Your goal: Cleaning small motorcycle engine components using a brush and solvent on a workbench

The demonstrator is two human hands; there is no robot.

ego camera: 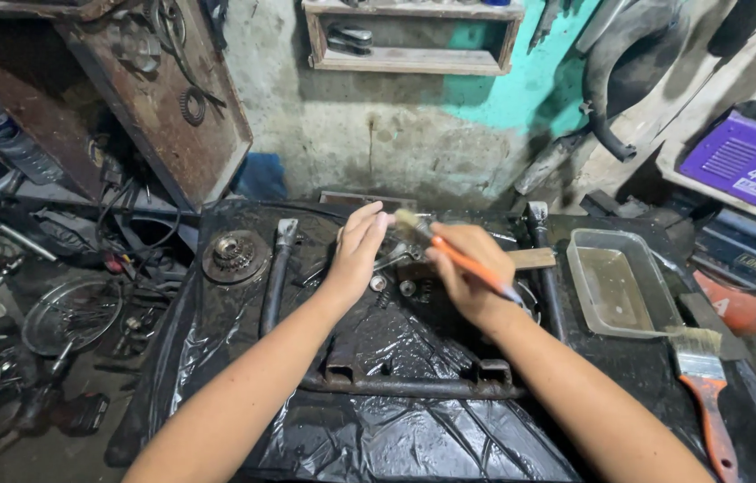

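2 hands meet over the rusty frame (414, 386) on the black-wrapped surface (396, 443): right hand (467, 273) has its grip closed on an orange-handled brush (454, 252), bristles touching the left hand (358, 246), whose fingers curl around a small part, too hidden to identify.

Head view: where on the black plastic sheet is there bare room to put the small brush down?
Free: the near sheet below the rusty crossbar, between the forearms. Crowded: around the left hand and right hand, with small parts; the right edge holds the tray and big brush.
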